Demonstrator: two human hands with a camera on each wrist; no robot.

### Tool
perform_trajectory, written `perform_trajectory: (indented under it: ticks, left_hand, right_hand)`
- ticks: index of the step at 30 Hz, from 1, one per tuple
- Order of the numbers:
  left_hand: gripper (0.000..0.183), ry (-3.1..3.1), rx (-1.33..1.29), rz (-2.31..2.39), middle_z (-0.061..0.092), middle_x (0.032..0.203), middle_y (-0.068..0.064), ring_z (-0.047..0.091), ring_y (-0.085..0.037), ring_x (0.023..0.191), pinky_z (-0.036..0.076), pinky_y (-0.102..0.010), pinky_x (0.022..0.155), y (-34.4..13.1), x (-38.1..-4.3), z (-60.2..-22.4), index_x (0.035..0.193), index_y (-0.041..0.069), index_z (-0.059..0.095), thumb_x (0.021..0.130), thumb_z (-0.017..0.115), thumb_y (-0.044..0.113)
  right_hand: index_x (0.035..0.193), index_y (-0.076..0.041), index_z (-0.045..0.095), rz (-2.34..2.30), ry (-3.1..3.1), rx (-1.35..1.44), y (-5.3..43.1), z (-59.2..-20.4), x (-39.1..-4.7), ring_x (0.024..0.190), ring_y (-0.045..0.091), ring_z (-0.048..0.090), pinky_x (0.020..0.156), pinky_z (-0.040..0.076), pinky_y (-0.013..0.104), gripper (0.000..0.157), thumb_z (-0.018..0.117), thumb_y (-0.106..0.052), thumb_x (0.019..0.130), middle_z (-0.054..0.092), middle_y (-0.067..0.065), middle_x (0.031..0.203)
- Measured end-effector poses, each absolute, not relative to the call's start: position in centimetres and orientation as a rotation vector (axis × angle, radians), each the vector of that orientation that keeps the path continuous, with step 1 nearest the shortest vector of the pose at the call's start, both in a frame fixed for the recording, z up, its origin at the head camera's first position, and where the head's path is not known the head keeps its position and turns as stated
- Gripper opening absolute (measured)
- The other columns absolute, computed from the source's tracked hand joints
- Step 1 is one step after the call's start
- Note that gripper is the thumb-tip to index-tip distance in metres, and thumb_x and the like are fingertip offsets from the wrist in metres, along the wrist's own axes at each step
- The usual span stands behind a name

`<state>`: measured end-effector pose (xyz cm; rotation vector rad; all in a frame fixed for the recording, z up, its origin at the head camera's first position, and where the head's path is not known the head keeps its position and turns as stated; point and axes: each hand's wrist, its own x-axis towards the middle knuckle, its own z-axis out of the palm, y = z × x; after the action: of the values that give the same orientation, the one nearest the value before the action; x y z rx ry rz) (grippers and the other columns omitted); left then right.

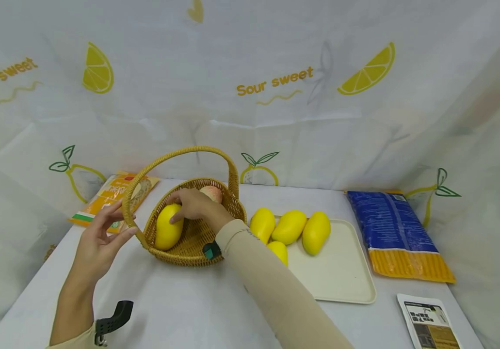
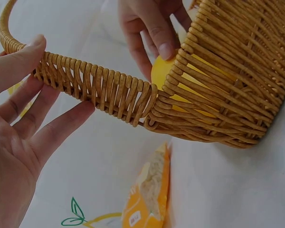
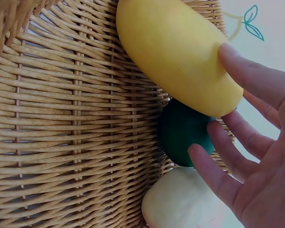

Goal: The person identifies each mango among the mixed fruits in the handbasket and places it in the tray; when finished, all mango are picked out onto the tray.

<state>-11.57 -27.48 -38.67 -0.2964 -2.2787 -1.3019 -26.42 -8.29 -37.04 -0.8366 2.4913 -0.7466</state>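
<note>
A yellow mango (image 1: pixel 169 227) leans against the left inner wall of a wicker basket (image 1: pixel 193 259). My right hand (image 1: pixel 193 206) reaches into the basket and holds the mango's upper end; in the right wrist view the thumb (image 3: pixel 230 54) presses its side and other fingers meet its tip. Beside that tip lie a dark green round fruit (image 3: pixel 185 133) and a pale, pink-speckled fruit (image 3: pixel 180 199). My left hand (image 1: pixel 101 237) pinches the left foot of the basket's arched handle (image 2: pixel 99 90), thumb on one side, fingertips on the other.
Right of the basket, a cream tray (image 1: pixel 341 276) bears several mangoes (image 1: pixel 316 232). An orange food bag (image 1: pixel 114 194) lies behind at left, a blue and orange bag (image 1: pixel 398 232) at right, and a small white packet (image 1: pixel 428 320) at front right. A printed curtain (image 1: pixel 284 140) hangs behind.
</note>
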Motion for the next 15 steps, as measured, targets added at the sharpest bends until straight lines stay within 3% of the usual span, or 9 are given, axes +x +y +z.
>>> perform_trajectory:
  ticks: [15]
  left_hand:
    - [0.073, -2.282, -0.298, -1.312, 0.056, 0.118, 0.025, 0.056, 0.01, 0.11, 0.055, -0.004, 0.077, -27.56, -11.7, -38.68, 0.149, 0.0, 0.045, 0.083, 0.068, -0.022]
  right_hand:
    - [0.134, -0.018, 0.064, -0.88, 2.369, -0.919, -7.48, -37.37, -26.81, 0.138, 0.022, 0.052, 0.116, 0.047, 0.034, 0.047, 0.08, -0.022, 0.09, 0.059, 0.005, 0.145]
